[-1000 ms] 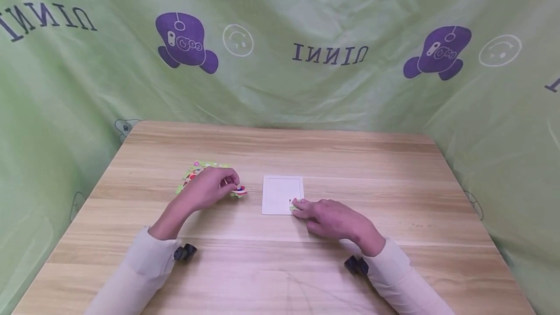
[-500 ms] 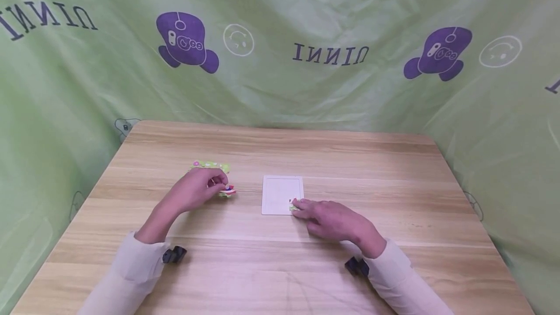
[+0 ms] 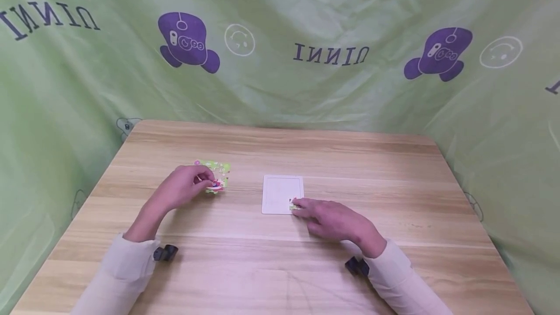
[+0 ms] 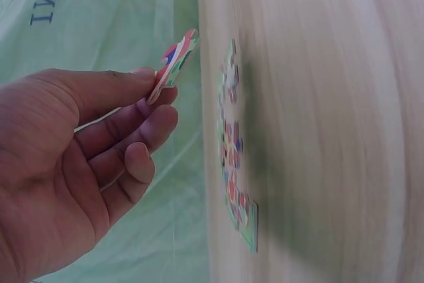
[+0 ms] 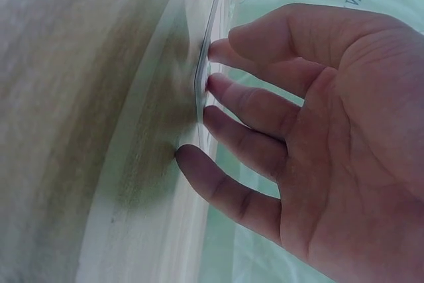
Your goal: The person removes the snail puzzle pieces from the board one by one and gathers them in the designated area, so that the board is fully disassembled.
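Observation:
Between thumb and fingers my left hand (image 3: pixel 181 186) pinches a red, white, blue and green jigsaw piece (image 4: pixel 175 64), raised above the table. Beneath and behind that hand lies a patch of colourful jigsaw pieces (image 3: pixel 214 165), partly hidden by it in the head view. My right hand (image 3: pixel 334 218) rests its fingertips at the near right corner of a square white puzzle tray (image 3: pixel 275 193). In that corner sits a small green and red jigsaw piece (image 3: pixel 292 205), partly covered by the fingers. The right wrist view shows these fingers extended, meeting the tray's edge (image 5: pixel 197 84).
The wooden table (image 3: pixel 350 169) carries the tray and the pieces. A green printed curtain (image 3: pixel 271 91) hangs around its far and side edges. Dark wrist cameras (image 3: pixel 165 253) sit at both light sleeves.
My left hand has moved left with the pinched jigsaw piece, back over the patch of pieces. The right hand stays in place at the tray's corner.

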The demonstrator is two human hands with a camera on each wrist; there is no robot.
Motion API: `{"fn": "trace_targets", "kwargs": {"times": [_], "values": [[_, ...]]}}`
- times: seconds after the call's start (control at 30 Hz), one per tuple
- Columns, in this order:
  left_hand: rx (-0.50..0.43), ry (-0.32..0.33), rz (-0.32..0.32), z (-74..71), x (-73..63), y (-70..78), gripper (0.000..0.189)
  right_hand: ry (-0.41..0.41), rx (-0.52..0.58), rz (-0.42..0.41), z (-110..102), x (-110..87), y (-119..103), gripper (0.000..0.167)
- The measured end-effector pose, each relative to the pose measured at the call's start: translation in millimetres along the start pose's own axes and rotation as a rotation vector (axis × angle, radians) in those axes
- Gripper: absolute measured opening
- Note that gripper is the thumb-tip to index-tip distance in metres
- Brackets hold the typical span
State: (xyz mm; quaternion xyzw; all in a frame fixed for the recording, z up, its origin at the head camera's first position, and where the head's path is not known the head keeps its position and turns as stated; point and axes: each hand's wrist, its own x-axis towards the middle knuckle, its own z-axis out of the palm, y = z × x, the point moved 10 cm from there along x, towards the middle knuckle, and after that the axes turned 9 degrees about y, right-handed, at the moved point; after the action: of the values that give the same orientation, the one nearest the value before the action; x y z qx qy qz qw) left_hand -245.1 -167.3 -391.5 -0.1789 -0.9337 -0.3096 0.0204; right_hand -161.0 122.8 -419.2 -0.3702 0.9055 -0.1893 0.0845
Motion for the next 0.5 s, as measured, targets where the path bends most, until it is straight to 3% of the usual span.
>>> {"fn": "trace_targets", "kwargs": {"times": [0.2, 0.5], "values": [[0.025, 0.015, -0.036, -4.0, -1.5, -15.6, 0.006, 0.006, 0.009, -0.004, 0, 0.1, 0, 0.046], [0.040, -0.001, -0.053, -6.4, 0.7, -26.8, 0.011, 0.013, 0.025, -0.008, -1, 0.6, 1, 0.046]]}}
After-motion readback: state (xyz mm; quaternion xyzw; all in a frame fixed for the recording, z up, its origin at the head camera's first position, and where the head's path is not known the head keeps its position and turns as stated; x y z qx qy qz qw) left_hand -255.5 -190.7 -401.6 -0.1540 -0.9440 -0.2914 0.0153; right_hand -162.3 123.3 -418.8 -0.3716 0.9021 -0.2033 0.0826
